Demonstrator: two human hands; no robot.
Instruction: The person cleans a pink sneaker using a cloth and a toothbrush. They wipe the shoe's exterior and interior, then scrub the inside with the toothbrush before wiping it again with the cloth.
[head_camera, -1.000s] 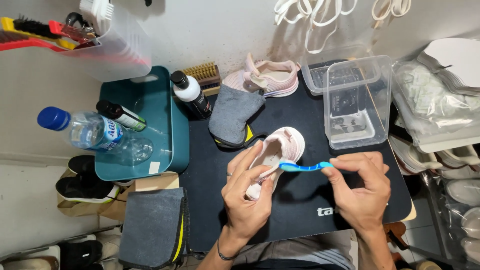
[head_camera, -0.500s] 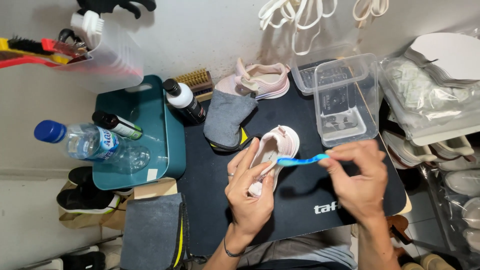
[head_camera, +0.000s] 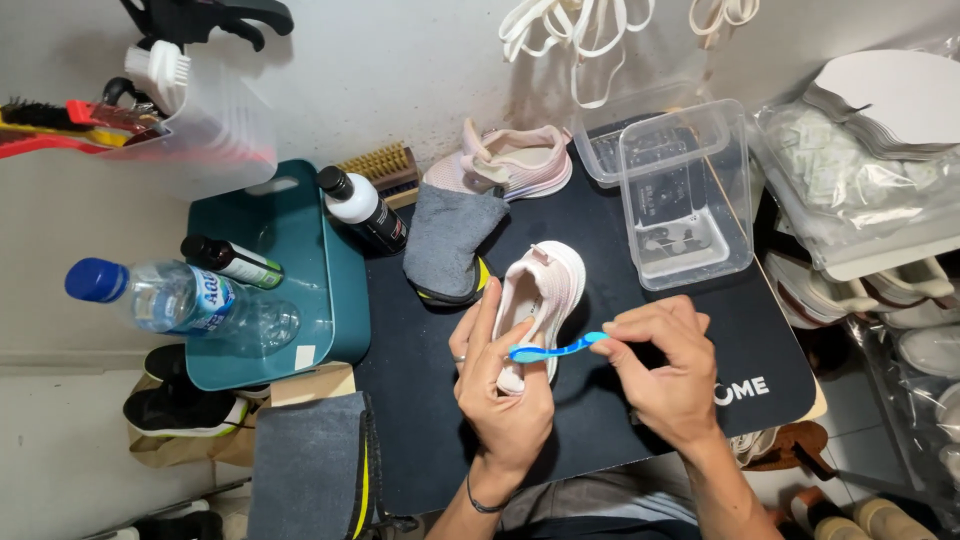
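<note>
Toothbrush (head_camera: 555, 349) lower; bristles hidden

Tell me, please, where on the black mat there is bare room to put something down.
Bare black mat lies left of the left hand, beside the grey cloth, and right of the right hand, below the clear box. The back, by bottles and second shoe, is crowded.
</note>
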